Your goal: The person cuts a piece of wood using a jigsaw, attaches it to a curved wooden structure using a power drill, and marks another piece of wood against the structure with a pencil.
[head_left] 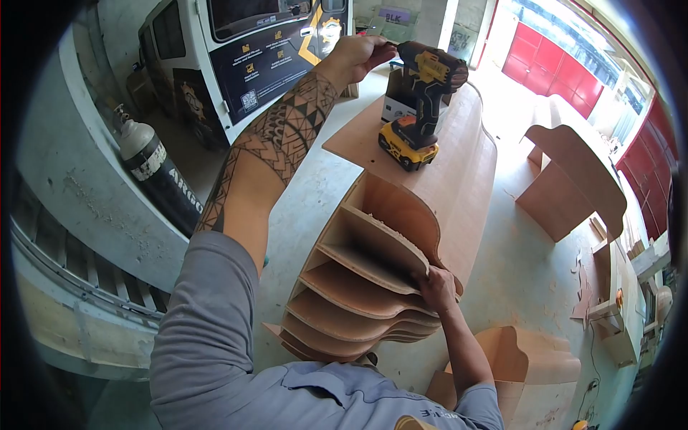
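Observation:
A yellow-and-black cordless drill (424,86) stands upright on its battery, on the curved plywood panel (462,172). My left hand (358,57) reaches out to its front end, fingers pinched together at the nose; whether a bit is between them is hidden. Close to my body is a plywood frame with several curved ribs (351,292). My right hand (437,288) is closed around the right end of one upper rib (380,240), near the wavy panel edge. Behind the drill sits a partly hidden box (395,100).
A dark gas cylinder (161,168) and a van (276,68) are at the left. Another curved plywood structure (573,172) stands at the right, and a plywood piece (534,365) sits lower right. A cable (596,358) and scraps (580,287) lie on the floor.

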Available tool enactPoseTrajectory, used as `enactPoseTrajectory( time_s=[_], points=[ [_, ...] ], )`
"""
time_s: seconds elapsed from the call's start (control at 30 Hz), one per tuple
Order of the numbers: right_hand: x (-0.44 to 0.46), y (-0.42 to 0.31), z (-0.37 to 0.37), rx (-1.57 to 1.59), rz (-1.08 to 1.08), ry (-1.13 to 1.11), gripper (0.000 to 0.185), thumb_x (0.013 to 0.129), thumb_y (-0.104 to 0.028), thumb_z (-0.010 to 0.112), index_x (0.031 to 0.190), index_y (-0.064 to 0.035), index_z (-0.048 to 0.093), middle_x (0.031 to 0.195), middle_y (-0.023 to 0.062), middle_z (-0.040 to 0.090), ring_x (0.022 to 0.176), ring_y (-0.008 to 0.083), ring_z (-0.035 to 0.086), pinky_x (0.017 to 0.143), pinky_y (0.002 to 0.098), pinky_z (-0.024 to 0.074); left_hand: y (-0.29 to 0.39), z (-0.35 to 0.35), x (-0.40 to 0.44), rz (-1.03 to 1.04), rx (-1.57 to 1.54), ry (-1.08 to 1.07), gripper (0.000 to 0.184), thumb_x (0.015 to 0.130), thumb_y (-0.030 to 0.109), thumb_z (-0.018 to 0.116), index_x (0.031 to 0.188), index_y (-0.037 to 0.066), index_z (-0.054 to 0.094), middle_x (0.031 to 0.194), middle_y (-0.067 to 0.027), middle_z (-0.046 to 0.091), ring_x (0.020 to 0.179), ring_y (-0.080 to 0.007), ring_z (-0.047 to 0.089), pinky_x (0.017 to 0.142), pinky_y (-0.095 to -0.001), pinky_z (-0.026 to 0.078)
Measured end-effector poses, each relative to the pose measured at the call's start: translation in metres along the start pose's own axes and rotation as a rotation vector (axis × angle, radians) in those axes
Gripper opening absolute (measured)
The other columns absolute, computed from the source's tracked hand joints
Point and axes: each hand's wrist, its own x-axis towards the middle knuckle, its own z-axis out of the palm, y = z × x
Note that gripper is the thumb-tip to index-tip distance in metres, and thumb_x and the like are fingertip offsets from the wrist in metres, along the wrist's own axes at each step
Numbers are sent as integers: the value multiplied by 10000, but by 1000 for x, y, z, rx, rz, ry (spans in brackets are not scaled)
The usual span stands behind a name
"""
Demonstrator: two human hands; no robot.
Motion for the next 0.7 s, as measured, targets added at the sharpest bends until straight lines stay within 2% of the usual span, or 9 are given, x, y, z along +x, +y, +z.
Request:
enactPoseTrajectory(
  time_s=[0.23, 0.37, 0.4, 0.43, 0.5, 0.53, 0.57, 0.63, 0.7],
  points=[
    [0, -8, -7, -11, 1, 19, 352, 942, -362, 718, 853, -25, 666, 761, 209, 675, 776, 430, 675, 716, 518, 526, -2, 3, 9, 57, 14, -33, 115, 997, 36, 645, 1052, -56, 687, 1049, -162, 732, 975, -228, 750, 944, -292, 641],
    [1, -12, -11, -69, 20, -23, 328, 944, -359, 712, 894, -36, 688, 781, 218, 687, 804, 428, 681, 730, 518, 532, -14, -7, 19, 13, -207, -61, 113, 995, 22, 638, 1061, -58, 682, 1057, -171, 735, 1007, -247, 748, 945, -307, 644],
    [0, -9, -8, -54, 20, -19, 303, 940, -349, 715, 944, -46, 709, 809, 205, 699, 813, 421, 686, 733, 517, 536, -14, 0, 11, 36, -217, 35, 115, 1004, 18, 621, 1065, -64, 674, 1057, -177, 733, 1008, -260, 747, 945, -321, 647],
    [0, -7, -6, -50, 42, -20, 303, 940, -349, 715, 944, -46, 709, 809, 205, 699, 813, 421, 686, 733, 517, 536, -17, -1, 14, 54, -234, 33, 126, 1012, 15, 605, 1087, -70, 661, 1065, -182, 730, 1018, -272, 744, 956, -331, 644],
    [0, -3, -3, 10, -49, 33, 290, 937, -335, 718, 990, -50, 720, 840, 184, 711, 820, 410, 691, 737, 512, 543, -17, -3, 20, 34, -249, 18, 66, 1011, -6, 569, 1043, -41, 616, 1068, -195, 715, 1030, -325, 744, 986, -398, 637],
    [0, 0, -1, -18, -49, 22, 286, 934, -326, 722, 1009, -50, 720, 866, 171, 718, 825, 403, 694, 739, 504, 548, -17, 1, 15, 64, -223, 42, 138, 1022, 15, 585, 1111, -76, 639, 1102, -187, 725, 1049, -278, 739, 982, -359, 638],
    [0, -2, -3, -25, -39, 13, 304, 930, -334, 728, 1036, -49, 727, 882, 173, 726, 835, 396, 701, 743, 499, 551, -30, -45, 73, 55, -278, -156, 144, 1033, 30, 561, 1099, -74, 635, 1098, -190, 726, 1054, -286, 739, 988, -369, 636],
    [-1, -2, -2, -41, -28, 16, 332, 929, -346, 733, 1065, -42, 736, 904, 167, 738, 848, 387, 710, 747, 492, 556, -22, -18, 37, -118, -414, -57, 198, 1071, 132, 553, 982, 1, 672, 908, -88, 757, 839, -190, 757, 709, -245, 649],
    [-1, -2, -3, -49, -2, 0, 346, 929, -351, 735, 1078, -39, 739, 915, 166, 743, 851, 382, 713, 750, 488, 558, -21, -10, 27, -113, -407, -18, 208, 1071, 101, 533, 961, -12, 668, 893, -90, 754, 812, -185, 757, 705, -257, 657]
  ],
)
